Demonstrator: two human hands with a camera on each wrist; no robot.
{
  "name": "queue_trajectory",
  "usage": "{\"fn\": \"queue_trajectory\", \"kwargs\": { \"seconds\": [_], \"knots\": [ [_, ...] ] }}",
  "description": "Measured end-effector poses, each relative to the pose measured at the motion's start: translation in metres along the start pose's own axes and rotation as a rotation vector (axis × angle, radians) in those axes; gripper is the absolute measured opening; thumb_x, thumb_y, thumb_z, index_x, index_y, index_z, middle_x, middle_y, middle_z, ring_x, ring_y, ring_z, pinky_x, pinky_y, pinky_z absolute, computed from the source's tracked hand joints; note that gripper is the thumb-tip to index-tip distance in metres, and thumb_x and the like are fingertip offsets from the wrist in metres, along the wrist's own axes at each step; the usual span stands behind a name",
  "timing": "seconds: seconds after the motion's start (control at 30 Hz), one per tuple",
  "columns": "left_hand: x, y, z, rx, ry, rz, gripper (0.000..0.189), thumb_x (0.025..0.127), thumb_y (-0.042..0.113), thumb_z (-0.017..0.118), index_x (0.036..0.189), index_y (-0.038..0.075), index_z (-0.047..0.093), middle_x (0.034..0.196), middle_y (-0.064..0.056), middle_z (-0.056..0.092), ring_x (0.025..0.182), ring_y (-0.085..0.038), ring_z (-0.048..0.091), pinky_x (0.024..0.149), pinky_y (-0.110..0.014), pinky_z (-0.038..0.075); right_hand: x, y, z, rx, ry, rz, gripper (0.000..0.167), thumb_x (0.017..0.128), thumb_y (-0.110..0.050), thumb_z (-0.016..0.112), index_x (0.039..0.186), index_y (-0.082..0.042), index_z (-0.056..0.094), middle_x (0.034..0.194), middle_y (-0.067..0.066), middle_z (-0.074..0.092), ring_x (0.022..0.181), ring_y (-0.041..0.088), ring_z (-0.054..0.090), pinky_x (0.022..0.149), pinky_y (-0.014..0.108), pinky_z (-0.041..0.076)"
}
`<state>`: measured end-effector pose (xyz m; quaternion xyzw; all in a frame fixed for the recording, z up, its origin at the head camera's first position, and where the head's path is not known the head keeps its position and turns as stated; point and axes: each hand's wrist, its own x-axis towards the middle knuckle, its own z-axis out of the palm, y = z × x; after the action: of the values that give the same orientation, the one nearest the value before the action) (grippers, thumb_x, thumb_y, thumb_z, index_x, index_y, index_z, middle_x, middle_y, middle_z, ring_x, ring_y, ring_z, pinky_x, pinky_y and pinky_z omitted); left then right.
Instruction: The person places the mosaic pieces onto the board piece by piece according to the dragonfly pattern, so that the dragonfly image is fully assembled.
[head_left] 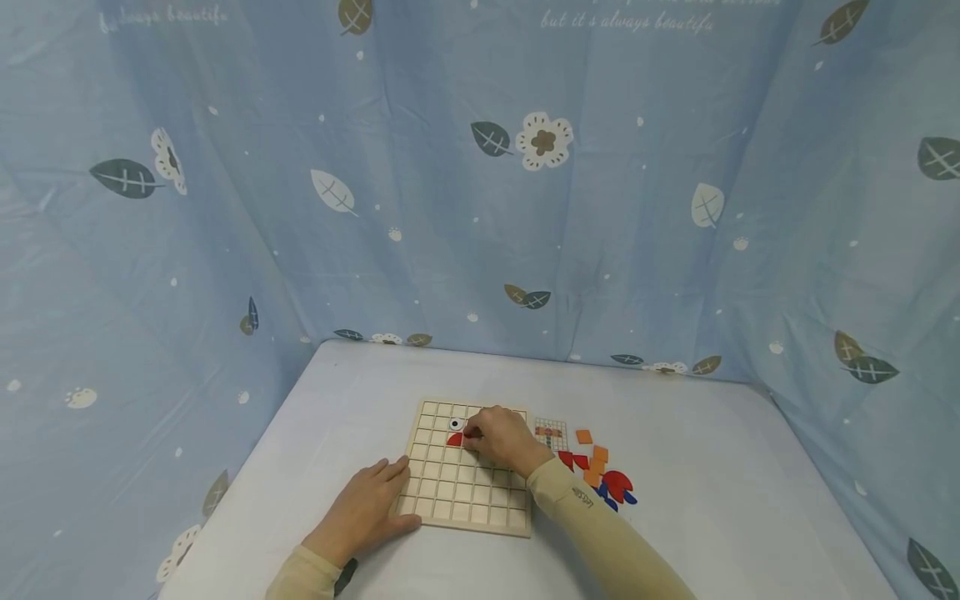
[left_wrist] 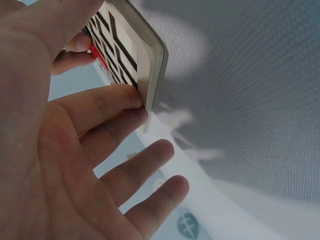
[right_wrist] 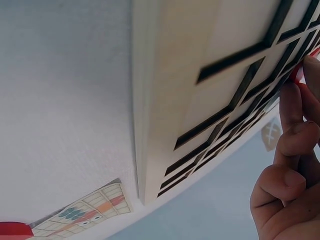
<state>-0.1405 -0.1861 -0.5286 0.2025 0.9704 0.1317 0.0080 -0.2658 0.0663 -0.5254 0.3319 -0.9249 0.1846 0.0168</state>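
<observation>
A wooden grid board (head_left: 455, 493) lies flat on the white table. My left hand (head_left: 369, 510) rests at its left edge, fingers extended; in the left wrist view two fingertips (left_wrist: 132, 95) touch the board's rim, and the other fingers are spread beside it. Over the upper part of the board, my right hand (head_left: 504, 437) pinches a small red piece (right_wrist: 297, 75) between thumb and finger, its shape mostly hidden. Next to those fingertips, a round white eye piece (head_left: 456, 424) with a dark centre and a red curved piece (head_left: 454, 439) sit in the grid.
Right of the board lies a pattern card (head_left: 551, 434) with a printed grid. Beyond it are loose orange squares (head_left: 584, 437), red curved pieces (head_left: 617, 485) and blue pieces (head_left: 611, 503), some overlapping. A blue patterned curtain (head_left: 450, 208) stands behind the table.
</observation>
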Motion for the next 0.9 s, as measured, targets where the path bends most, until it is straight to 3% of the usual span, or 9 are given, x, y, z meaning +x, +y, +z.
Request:
{"fn": "queue_trajectory", "kwargs": {
  "seconds": [0.23,0.53,0.9],
  "knots": [
    [0.000,0.000,0.000,0.002,0.004,0.003,0.079,0.085,0.051,0.077,0.135,-0.008,0.060,0.145,-0.021,0.054,0.129,-0.048,0.052,0.104,-0.061,0.046,0.000,-0.001,0.002,-0.018,-0.032,0.023,0.011,0.091,-0.028,0.078,0.099,-0.021,0.082,0.096,-0.007,0.076,0.086,0.006,0.069,0.073,0.023,0.058],
    [0.000,0.001,0.000,0.000,0.009,-0.002,0.079,0.084,0.050,0.078,0.134,-0.008,0.060,0.145,-0.022,0.054,0.128,-0.049,0.052,0.104,-0.061,0.046,0.000,-0.002,0.004,-0.061,-0.007,-0.006,0.008,0.091,-0.026,0.078,0.096,-0.022,0.084,0.094,-0.007,0.076,0.085,0.007,0.069,0.069,0.023,0.059],
    [0.001,0.002,-0.001,0.020,0.000,-0.004,0.079,0.085,0.051,0.077,0.135,-0.008,0.060,0.145,-0.022,0.054,0.129,-0.048,0.052,0.104,-0.060,0.046,-0.009,-0.003,0.000,-0.113,0.025,-0.039,0.011,0.091,-0.021,0.078,0.099,-0.018,0.083,0.085,-0.006,0.069,0.072,0.005,0.062,0.059,0.019,0.054]
  ]
}}
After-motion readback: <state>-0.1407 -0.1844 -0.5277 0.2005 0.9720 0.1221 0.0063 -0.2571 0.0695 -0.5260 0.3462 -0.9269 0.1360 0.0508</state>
